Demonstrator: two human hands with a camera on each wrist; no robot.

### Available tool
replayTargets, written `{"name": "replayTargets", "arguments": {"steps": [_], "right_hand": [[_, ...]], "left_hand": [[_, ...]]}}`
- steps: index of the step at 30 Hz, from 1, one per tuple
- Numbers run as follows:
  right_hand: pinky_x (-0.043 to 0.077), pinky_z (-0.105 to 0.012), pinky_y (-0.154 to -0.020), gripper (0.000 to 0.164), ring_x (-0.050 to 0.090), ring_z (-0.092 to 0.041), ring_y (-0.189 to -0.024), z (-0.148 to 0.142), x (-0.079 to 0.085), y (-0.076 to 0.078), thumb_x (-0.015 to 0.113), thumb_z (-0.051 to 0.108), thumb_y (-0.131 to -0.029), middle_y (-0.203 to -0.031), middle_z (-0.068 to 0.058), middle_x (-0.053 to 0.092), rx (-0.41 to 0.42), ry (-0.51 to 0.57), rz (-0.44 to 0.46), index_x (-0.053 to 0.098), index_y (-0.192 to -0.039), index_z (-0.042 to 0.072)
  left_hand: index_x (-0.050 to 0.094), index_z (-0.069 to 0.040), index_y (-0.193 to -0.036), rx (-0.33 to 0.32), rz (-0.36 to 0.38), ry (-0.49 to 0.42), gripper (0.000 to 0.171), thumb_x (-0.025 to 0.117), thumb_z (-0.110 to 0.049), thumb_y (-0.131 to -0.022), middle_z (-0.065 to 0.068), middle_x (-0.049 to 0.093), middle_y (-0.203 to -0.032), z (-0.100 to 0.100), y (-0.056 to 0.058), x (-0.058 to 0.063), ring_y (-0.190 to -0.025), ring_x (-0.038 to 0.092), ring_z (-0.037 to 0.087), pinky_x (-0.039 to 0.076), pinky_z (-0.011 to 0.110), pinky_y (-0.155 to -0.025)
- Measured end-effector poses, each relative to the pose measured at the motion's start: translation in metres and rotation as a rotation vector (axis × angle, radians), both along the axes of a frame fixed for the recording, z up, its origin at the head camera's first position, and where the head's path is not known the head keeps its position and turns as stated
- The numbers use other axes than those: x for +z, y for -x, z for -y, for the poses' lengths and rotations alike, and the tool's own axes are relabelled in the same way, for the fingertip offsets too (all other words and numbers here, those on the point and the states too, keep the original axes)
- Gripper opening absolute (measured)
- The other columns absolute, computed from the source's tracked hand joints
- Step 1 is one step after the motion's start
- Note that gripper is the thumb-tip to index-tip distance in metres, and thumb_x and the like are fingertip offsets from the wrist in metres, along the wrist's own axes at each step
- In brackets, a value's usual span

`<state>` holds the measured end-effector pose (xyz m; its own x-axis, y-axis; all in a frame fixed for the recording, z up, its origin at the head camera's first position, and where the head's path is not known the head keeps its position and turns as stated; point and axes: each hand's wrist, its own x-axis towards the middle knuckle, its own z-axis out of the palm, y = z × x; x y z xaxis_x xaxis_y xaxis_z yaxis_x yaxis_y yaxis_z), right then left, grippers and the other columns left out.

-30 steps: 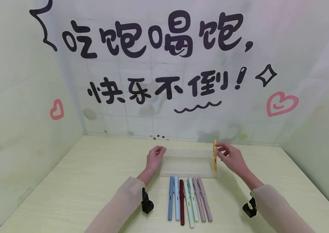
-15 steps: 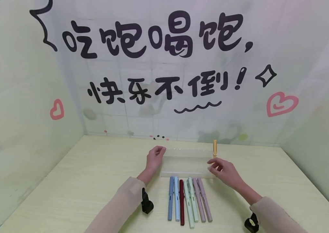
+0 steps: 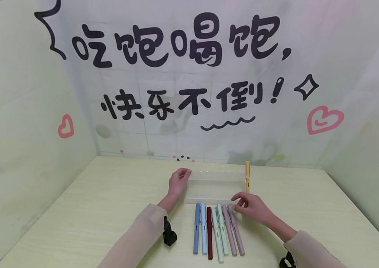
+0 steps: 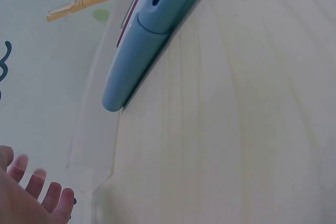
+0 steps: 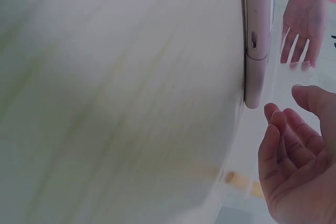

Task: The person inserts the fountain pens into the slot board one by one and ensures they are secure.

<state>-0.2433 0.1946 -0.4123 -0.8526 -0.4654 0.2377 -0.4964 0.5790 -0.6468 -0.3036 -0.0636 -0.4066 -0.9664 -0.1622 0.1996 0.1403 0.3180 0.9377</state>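
Note:
At the left end of a clear plastic pen rack (image 3: 214, 188), my left hand (image 3: 178, 183) grips the upper edge between thumb and fingers. A yellow pen (image 3: 248, 172) stands in the rack's right end. My right hand (image 3: 252, 207) hovers low by the top of the rightmost mauve pen (image 3: 236, 230), holding nothing. In the right wrist view its thumb is apart from the bent fingers, close to that pen's end. Left of it on the table lie another mauve pen, two pale green ones, a dark red pen (image 3: 209, 232), a light blue one and a blue pen (image 3: 196, 229).
The pale wooden table (image 3: 109, 216) is closed in by printed cloth walls at the back and both sides. Large black lettering covers the back wall (image 3: 189, 93). A black wrist camera (image 3: 169, 232) hangs below the left sleeve.
My right hand has left the yellow pen, which stays in the rack, and has come down and left to the mauve pens. The left hand has stayed on the rack.

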Motion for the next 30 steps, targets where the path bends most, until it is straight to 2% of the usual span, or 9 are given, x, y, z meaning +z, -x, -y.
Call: {"name": "replayTargets", "arguments": {"steps": [11, 17, 23, 30], "right_hand": [[0.041, -0.023, -0.046, 0.022, 0.047, -0.006, -0.054, 0.0053, -0.0028, -0.0024, 0.063, 0.01, -0.079, -0.067, 0.005, 0.056, 0.052, -0.079, 0.018, 0.059, -0.099, 0.003], [0.041, -0.022, -0.045, 0.027, 0.046, -0.005, -0.054, 0.0059, -0.0049, -0.0032, 0.066, 0.017, -0.079, -0.066, 0.006, 0.053, 0.085, -0.094, 0.018, 0.058, -0.1, 0.004], [0.041, -0.022, -0.045, 0.032, 0.046, -0.004, -0.053, 0.0045, -0.0075, -0.0018, 0.066, 0.017, -0.079, -0.065, 0.007, 0.052, 0.112, -0.102, 0.015, 0.056, -0.106, 0.003], [0.042, -0.022, -0.045, 0.034, 0.047, -0.005, -0.053, 0.0026, -0.0061, -0.0005, 0.065, 0.014, -0.08, -0.066, 0.005, 0.052, 0.141, -0.109, 0.07, 0.053, -0.108, -0.001]], "left_hand": [[0.06, -0.002, -0.101, 0.009, 0.023, 0.0, 0.025, 0.052, -0.022, -0.089, 0.01, 0.06, -0.099, 0.0002, 0.0018, -0.0019, -0.098, 0.053, 0.026, 0.044, 0.036, -0.083], [0.06, -0.002, -0.101, 0.005, 0.023, -0.009, 0.024, 0.052, -0.022, -0.089, 0.01, 0.06, -0.1, 0.0005, 0.0022, -0.0021, -0.099, 0.052, 0.026, 0.043, 0.037, -0.084], [0.06, -0.002, -0.101, 0.001, 0.023, -0.012, 0.024, 0.052, -0.022, -0.089, 0.01, 0.06, -0.1, 0.0006, 0.0021, -0.0021, -0.099, 0.052, 0.026, 0.043, 0.037, -0.084], [0.06, -0.002, -0.101, 0.006, 0.021, -0.008, 0.023, 0.052, -0.021, -0.089, 0.009, 0.06, -0.099, 0.0, 0.0019, -0.0023, -0.098, 0.053, 0.026, 0.044, 0.036, -0.083]]}}
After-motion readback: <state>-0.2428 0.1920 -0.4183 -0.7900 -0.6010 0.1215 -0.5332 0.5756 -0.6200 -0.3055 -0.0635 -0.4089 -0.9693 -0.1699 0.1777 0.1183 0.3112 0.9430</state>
